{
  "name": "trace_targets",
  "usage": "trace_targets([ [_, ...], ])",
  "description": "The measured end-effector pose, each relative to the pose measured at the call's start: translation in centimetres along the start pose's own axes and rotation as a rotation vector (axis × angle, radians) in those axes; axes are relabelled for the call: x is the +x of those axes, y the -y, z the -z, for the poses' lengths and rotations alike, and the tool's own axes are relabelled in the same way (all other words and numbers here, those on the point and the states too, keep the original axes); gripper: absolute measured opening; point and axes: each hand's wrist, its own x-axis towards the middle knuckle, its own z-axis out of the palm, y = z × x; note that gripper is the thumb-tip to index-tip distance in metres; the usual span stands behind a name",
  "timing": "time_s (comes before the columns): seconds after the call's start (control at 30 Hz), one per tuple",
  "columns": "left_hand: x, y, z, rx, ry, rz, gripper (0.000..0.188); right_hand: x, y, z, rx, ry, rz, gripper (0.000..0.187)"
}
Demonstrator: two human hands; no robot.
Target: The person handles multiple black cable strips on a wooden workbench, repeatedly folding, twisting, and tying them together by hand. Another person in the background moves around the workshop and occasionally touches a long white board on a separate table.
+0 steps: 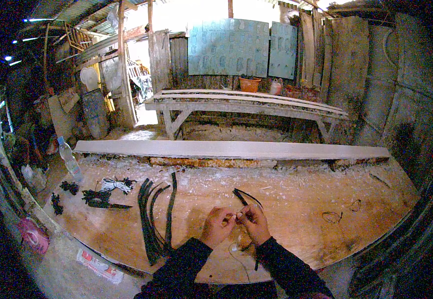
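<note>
My left hand (218,227) and my right hand (255,225) meet at the fingertips over the near middle of the wooden table (296,214). Both are closed in a pinch. A flat black strip (240,197) passes through my right hand, its folded end sticking out beyond the fingers. What my left fingertips pinch is too small to make out. Below the hands, a thin cord (236,256) trails over the wood. Left of them lies a bunch of long black strips (148,224), with a separate strip (170,209) beside it.
Farther left are a white cord bundle (116,185), black cord bundles (69,187), a dark pointed tool (109,205) and a clear plastic bottle (68,157). A long pale board (231,148) edges the table's far side. Thin loops (332,217) lie at right. Beyond stands a bench (256,107).
</note>
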Motion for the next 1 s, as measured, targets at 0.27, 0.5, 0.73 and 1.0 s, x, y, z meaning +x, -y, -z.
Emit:
trace_targets([
  [0.27,0.0,0.2,-0.2,-0.509,0.074,0.317,0.027,0.3,0.1,0.9,0.300,0.112,-0.300,0.008],
  [0.5,0.0,1.0,-0.3,-0.435,0.074,0.187,0.035,0.5,0.1,1.4,0.422,0.109,-0.441,0.008],
  [0.73,-0.1,1.6,-0.7,-0.431,0.030,0.164,0.040,0.6,-0.3,1.3,0.171,0.065,-0.253,0.006],
  [1.0,0.1,1.5,-0.4,-0.579,-0.013,0.295,0.042,0.0,0.9,0.1,-0.027,-0.089,-0.077,0.009],
])
